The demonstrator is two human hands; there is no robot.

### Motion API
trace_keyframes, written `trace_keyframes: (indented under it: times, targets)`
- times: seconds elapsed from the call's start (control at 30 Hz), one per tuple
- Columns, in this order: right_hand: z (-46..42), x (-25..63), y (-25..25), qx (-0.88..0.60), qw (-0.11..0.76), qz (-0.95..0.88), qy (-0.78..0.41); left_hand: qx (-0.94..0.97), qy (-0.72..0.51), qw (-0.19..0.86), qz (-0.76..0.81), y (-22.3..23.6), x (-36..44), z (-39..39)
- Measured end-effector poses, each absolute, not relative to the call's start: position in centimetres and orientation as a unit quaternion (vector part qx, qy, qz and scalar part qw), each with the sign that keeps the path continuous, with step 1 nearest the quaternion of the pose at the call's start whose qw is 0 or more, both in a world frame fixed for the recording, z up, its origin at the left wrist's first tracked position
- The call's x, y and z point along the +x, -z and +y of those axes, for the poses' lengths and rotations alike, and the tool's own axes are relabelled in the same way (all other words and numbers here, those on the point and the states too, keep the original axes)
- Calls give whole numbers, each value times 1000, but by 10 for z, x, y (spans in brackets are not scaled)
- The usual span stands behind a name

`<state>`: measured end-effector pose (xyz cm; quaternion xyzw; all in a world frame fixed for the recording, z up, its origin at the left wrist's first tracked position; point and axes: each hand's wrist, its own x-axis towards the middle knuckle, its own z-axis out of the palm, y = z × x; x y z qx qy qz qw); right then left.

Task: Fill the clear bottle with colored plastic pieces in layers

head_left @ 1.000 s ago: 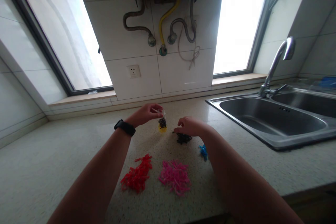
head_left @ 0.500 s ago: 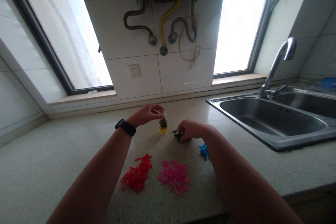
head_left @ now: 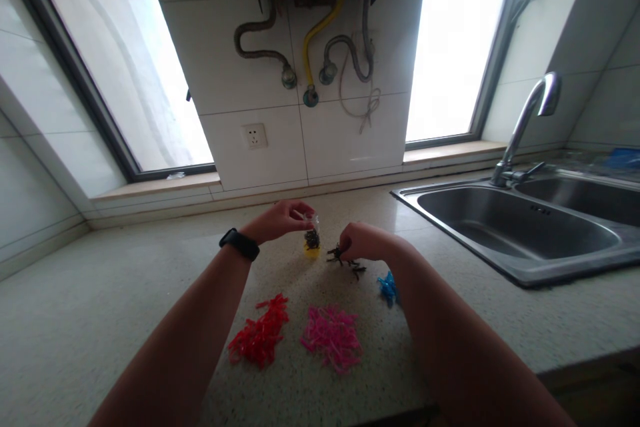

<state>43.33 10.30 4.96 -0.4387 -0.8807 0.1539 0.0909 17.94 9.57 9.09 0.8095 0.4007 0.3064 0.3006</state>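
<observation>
While the left hand (head_left: 287,219) gripped a small clear jar (head_left: 313,239) near its rim, fingers closed about the top, the right hand (head_left: 365,241) was at a loose scatter of black pieces (head_left: 357,268) just to the right. The jar was upright toward the far middle of a pale speckled counter (head_left: 175,267), yellow at the bottom with black pieces above. The right hand's fingertips were close together at the scatter's far left part; whether they had hold of a piece could not be told. A blue pile (head_left: 387,288) lay farther right, partly hidden by the right forearm. Nearer, a red pile (head_left: 261,333) lay left of a pink pile (head_left: 331,337). A steel sink (head_left: 515,213) was at far right.
</observation>
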Motion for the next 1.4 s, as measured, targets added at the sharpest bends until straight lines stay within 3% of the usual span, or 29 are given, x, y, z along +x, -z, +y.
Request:
trace_keyframes:
  times: [0.43,0.67,0.9,1.17,1.4]
  targets:
    - [112,436,-60,-428,443,-771,-162,818,-298,294,394,-89,180,96]
    - [102,418,-70,-360,586,-673,-272,818,-308,302,381,-88,193,91]
    - [101,399,-62,-299,613,-643,-348,828,-300,286,379,-87,202,89]
    - [101,388,-51,-285,600,-665,-341,842,-314,266,348,-85,204,91]
    - [100,387,-46,-336,569,-676,-326,803,-319,348,364,-86,203,89]
